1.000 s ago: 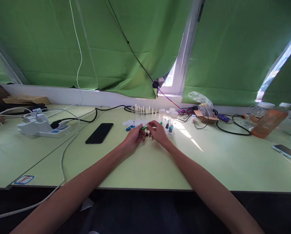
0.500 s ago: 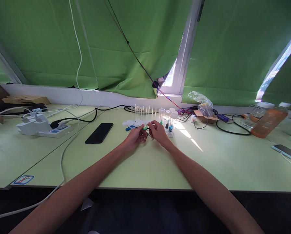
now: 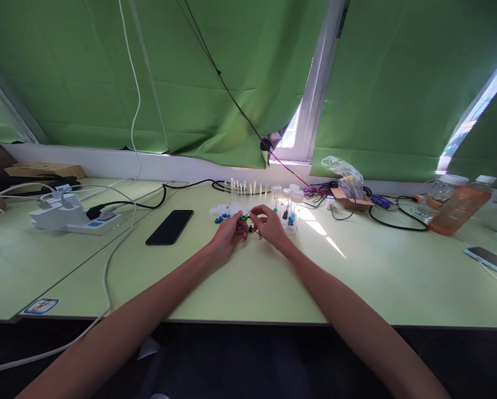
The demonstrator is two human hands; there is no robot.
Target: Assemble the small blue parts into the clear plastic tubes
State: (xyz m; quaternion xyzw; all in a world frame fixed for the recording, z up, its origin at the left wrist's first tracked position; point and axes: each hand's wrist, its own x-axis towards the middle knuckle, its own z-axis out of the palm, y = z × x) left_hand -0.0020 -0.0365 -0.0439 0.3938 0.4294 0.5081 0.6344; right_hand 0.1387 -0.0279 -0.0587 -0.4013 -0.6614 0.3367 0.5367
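My left hand point(image 3: 227, 233) is closed, with a small green part point(image 3: 244, 218) pinched at its thumb and fingertip. My right hand point(image 3: 270, 226) meets it from the other side, thumb and forefinger together at the green part's right end; whatever it grips is too small to make out. A small black piece point(image 3: 250, 228) shows between the hands, below the green part. Just behind my left hand lie small blue parts point(image 3: 219, 220) and white caps point(image 3: 221, 209). Clear tubes with white caps point(image 3: 288, 194) stand close to the right hand, some holding small coloured parts.
Open clear tubes point(image 3: 248, 188) stand in a row behind the hands. A black phone point(image 3: 169, 227) and a white power strip point(image 3: 102, 223) lie to the left. On the right are a cardboard box point(image 3: 354, 204), an orange bottle point(image 3: 460, 208), another phone point(image 3: 492, 260) and cables.
My right fingertips have shifted slightly up and left, and the black piece now shows lower between the hands. The green part remains in my left fingers.
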